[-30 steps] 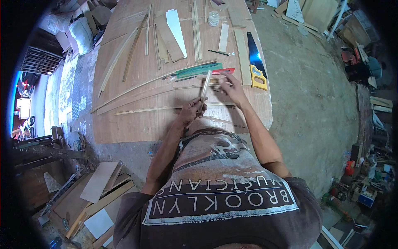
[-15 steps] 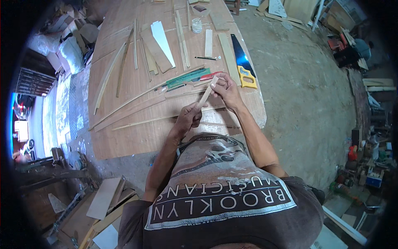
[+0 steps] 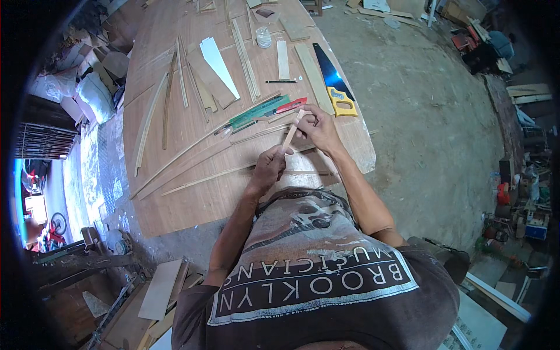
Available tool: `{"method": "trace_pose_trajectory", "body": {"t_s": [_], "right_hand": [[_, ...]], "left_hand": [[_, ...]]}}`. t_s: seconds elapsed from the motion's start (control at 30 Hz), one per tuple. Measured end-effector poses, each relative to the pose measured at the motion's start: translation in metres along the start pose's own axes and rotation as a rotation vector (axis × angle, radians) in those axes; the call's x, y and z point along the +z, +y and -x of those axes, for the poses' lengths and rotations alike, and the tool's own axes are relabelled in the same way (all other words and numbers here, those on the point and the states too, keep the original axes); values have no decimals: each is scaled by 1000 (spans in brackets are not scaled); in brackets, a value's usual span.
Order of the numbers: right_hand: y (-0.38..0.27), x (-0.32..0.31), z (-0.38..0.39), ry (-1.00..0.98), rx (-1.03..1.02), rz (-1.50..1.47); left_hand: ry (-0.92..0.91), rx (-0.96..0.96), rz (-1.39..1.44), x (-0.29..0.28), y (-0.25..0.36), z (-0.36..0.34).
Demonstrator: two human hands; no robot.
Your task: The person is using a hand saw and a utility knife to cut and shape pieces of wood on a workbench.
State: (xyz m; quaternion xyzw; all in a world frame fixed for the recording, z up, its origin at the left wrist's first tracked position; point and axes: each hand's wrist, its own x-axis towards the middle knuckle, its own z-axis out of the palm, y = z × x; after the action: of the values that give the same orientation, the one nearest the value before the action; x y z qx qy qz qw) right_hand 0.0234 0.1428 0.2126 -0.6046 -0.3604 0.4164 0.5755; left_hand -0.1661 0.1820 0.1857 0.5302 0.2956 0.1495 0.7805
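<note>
A short, thin wooden strip (image 3: 290,135) is held at a slant above the near part of the table. My left hand (image 3: 270,165) is closed around its lower end. Around the upper end, my right hand (image 3: 318,129) pinches it between thumb and fingers. Just beyond the hands lie a red-handled tool (image 3: 291,105) and a long, flat green piece (image 3: 259,111), partly covered by thin sticks. To the right of my right hand is a handsaw with a yellow handle (image 3: 341,102) and a dark blade.
Wooden strips (image 3: 248,61) and a white board (image 3: 220,67) lie across the wooden table (image 3: 175,213). A clear jar (image 3: 263,38) stands farther back, with a black pencil (image 3: 281,81) nearer. Scrap boards (image 3: 160,289) lie at the lower left.
The view has shifted slightly, so the table and tools appear a little farther left. Both hands keep hold of the wooden strip, which now stands a little steeper.
</note>
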Motion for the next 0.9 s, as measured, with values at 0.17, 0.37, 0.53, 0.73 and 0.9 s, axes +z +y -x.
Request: {"method": "trace_pose_trajectory", "body": {"t_s": [0.17,0.37,0.53,0.73,0.9], "right_hand": [[9,-7,-10,84,32,-104],[15,-19,-5,144,27,-283],[20,-31,15,60,68,-366],[20,-9,54,-43,-53,-285],[25,-1,62,20,-104,-278]], "left_hand": [[59,75,-88,3,1,-3],[320,129,-178,-7,13,-6],[408,170,241,-9,31,-11],[361,166,375,-3,39,-26],[428,172,330,5,31,-34]]}}
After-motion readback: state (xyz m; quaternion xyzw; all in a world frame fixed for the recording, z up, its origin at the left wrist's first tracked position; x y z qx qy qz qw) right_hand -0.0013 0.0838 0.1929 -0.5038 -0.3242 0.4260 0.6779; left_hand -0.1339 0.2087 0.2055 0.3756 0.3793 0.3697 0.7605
